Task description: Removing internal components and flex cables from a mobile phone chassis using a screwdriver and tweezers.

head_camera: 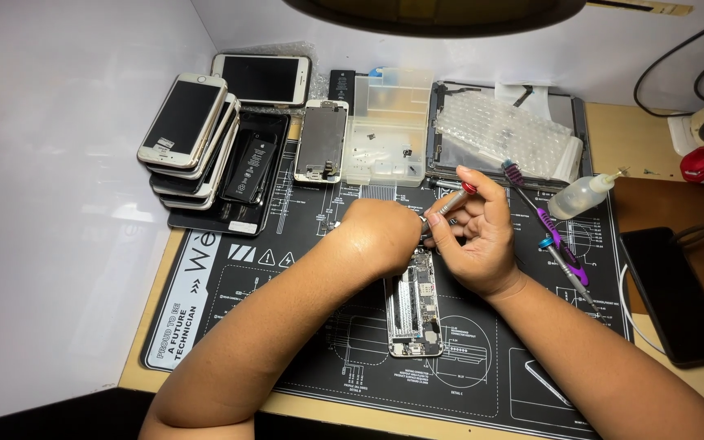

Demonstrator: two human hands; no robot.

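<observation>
From my end it's one head view looking down on the surface, so a lot sits behind the hands. The opened phone (414, 305) lies on the black mat (230, 293), its insides showing, lower end toward me. Its upper end is hidden under both hands, so I can't see what's being worked on there.

Right hand (476, 236) has its grip closed on a small screwdriver (452, 200) with a red cap, shaft slanting down-left toward the top of the phone. The tip is lost between the fingers.

Left hand (380, 232) is curled over the phone's top edge, back of the hand to the camera. Fingers are tucked out of sight, so I can't tell whether its grip is pinching anything or just resting.

Around it: a stack of phones (191, 138) at the mat's far-left corner, a loose screen (320, 140) beside a clear parts tray (386, 122), bubble wrap (505, 134) over a tablet, a purple-handled driver (549, 228) and a blue-tipped one (565, 269) right of the hands, a squeeze bottle (578, 195), and a dark phone (676, 293) at the right. A lamp shade (433, 12) is cut off at the top edge.
</observation>
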